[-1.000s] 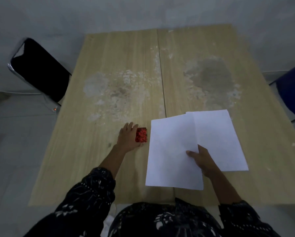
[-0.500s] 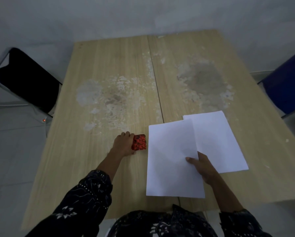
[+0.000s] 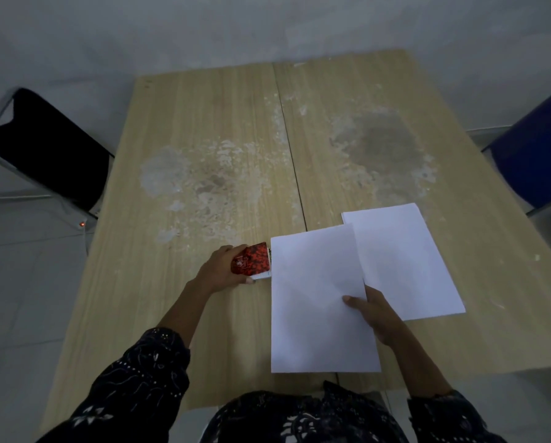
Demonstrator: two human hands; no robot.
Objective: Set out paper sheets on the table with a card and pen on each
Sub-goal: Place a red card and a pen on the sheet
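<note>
Tilted up since before, the slick cards (image 3: 252,261) sit gripped in the left hand (image 3: 218,272) at nine o'clock of the floppy sheet (image 3: 315,292), whose edge the right hand (image 3: 378,311) pinches.

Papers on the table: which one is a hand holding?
The nearer sheet, on the left: the right hand pinches its right edge. The other sheet lies farther right, partly covered by it.

Dim, flat, bluish light, soft faint shadows, wide-angle bowing at edges, slight overall softness.

Matt white paper sheets (image 3: 319,298), worn wood-grain table (image 3: 204,129), glossy red cards (image 3: 253,259)
</note>
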